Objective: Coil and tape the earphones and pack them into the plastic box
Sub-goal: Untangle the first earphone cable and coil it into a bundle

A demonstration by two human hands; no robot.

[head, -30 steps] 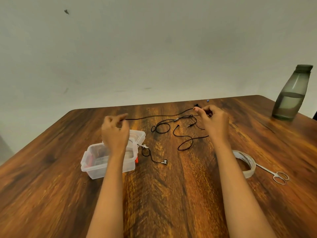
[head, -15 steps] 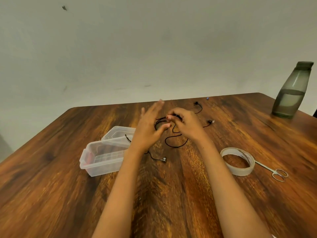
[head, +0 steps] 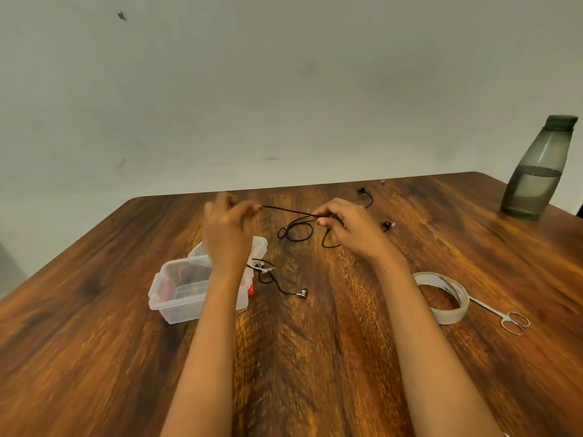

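Open plastic box [head: 176,307]; bottle [head: 533,184] partly full

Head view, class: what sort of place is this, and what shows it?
Probably a home or office room: a wooden table against a bare wall, with a water bottle, tape roll and scissors.

Left hand [head: 227,232] and right hand [head: 345,228] pinch black earphone cord [head: 285,210] taut between them — plastic box [head: 176,298] below left wrist.

Plastic box [head: 176,310] left on table [head: 315,357]; earphones [head: 285,210] centre, behind; tape roll [head: 449,315] right, scissors [head: 512,321] just beside; bottle [head: 536,178] far-right corner.
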